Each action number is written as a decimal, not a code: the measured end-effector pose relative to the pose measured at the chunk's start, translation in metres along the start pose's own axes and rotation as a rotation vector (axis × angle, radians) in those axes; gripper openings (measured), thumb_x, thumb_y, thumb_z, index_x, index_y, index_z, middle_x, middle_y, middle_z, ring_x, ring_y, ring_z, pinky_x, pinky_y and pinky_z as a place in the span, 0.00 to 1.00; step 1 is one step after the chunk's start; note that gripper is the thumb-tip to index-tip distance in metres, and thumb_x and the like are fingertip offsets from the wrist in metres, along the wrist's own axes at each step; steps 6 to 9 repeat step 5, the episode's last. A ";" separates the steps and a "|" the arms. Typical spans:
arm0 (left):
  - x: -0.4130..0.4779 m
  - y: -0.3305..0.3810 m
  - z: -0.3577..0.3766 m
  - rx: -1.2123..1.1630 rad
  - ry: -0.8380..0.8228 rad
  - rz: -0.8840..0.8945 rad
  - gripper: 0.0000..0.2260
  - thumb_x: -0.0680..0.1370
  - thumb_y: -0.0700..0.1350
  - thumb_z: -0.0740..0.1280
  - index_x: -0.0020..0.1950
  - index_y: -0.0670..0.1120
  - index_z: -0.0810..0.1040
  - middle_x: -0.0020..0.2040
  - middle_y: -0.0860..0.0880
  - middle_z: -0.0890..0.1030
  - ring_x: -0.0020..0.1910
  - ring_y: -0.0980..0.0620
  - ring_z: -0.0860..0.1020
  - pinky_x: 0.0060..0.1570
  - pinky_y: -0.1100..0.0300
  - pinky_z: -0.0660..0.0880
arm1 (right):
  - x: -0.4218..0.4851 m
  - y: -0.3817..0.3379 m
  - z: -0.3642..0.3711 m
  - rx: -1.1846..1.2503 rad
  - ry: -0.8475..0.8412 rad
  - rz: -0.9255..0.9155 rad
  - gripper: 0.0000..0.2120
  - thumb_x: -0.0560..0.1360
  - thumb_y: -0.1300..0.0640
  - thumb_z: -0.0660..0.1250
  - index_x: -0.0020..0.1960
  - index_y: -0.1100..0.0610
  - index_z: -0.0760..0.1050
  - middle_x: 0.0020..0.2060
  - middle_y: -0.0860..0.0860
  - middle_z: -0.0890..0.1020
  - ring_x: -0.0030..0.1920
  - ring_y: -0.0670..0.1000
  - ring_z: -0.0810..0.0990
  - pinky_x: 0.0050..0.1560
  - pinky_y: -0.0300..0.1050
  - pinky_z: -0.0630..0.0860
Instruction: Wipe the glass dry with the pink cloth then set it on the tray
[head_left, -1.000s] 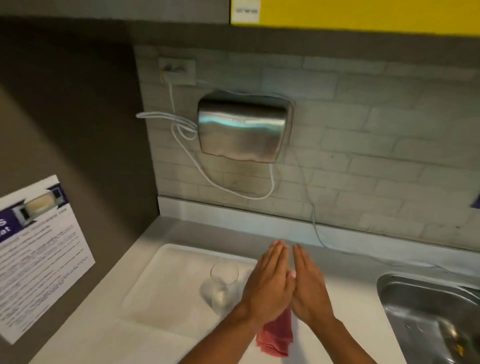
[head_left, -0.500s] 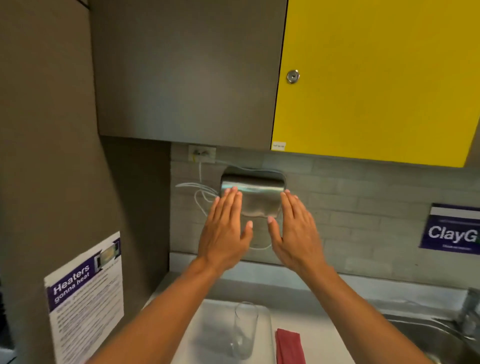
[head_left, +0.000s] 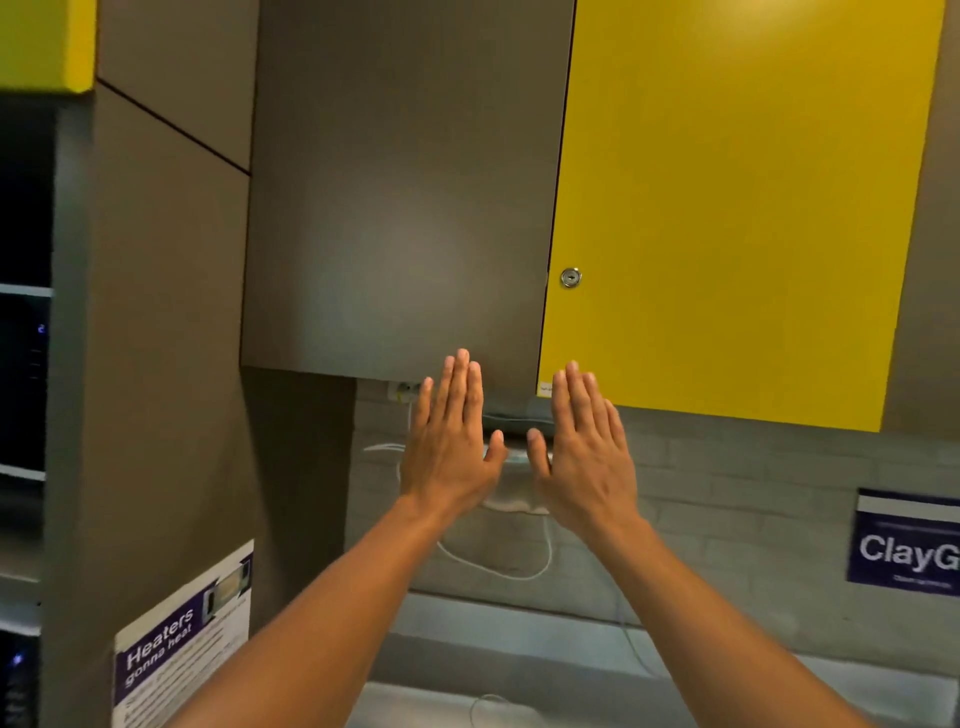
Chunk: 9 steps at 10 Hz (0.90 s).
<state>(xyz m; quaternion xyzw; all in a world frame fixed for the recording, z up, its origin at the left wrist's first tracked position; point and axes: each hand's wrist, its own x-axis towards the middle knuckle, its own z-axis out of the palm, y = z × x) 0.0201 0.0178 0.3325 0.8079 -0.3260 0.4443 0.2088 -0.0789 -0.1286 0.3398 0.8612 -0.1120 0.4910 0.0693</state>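
Observation:
My left hand (head_left: 449, 447) and my right hand (head_left: 587, 457) are raised side by side with flat palms facing away, and neither holds anything. They hang in the air in front of the wall, well above the counter. Only the thin rim of the clear glass (head_left: 491, 699) shows at the bottom edge of the view, standing on the white tray (head_left: 415, 706). The pink cloth is out of view.
A steel hand dryer (head_left: 514, 457) on the tiled wall is mostly hidden behind my hands, its white cable (head_left: 498, 571) looping below. Above hang a grey cabinet (head_left: 405, 208) and a yellow cabinet door (head_left: 727, 208). A "Heaters" poster (head_left: 182, 639) is on the left panel.
My hands left the pink cloth on the counter and rose, spreading apart, up in front of the dryer. The view tilted upward, so the cloth and most of the glass dropped out of sight.

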 end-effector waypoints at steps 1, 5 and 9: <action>0.004 0.001 0.012 0.028 -0.061 -0.035 0.39 0.80 0.61 0.46 0.83 0.43 0.37 0.84 0.42 0.36 0.84 0.45 0.36 0.83 0.43 0.42 | 0.002 0.009 0.006 -0.007 -0.058 0.016 0.36 0.80 0.39 0.44 0.82 0.56 0.45 0.82 0.51 0.43 0.82 0.53 0.41 0.80 0.55 0.50; 0.004 -0.012 0.018 0.117 -0.158 -0.026 0.45 0.80 0.64 0.54 0.79 0.46 0.24 0.81 0.46 0.24 0.81 0.48 0.27 0.78 0.43 0.28 | -0.005 0.009 -0.116 0.584 0.036 -0.078 0.26 0.80 0.49 0.66 0.76 0.54 0.67 0.76 0.49 0.67 0.72 0.48 0.72 0.70 0.50 0.72; 0.004 -0.012 0.018 0.117 -0.158 -0.026 0.45 0.80 0.64 0.54 0.79 0.46 0.24 0.81 0.46 0.24 0.81 0.48 0.27 0.78 0.43 0.28 | -0.005 0.009 -0.116 0.584 0.036 -0.078 0.26 0.80 0.49 0.66 0.76 0.54 0.67 0.76 0.49 0.67 0.72 0.48 0.72 0.70 0.50 0.72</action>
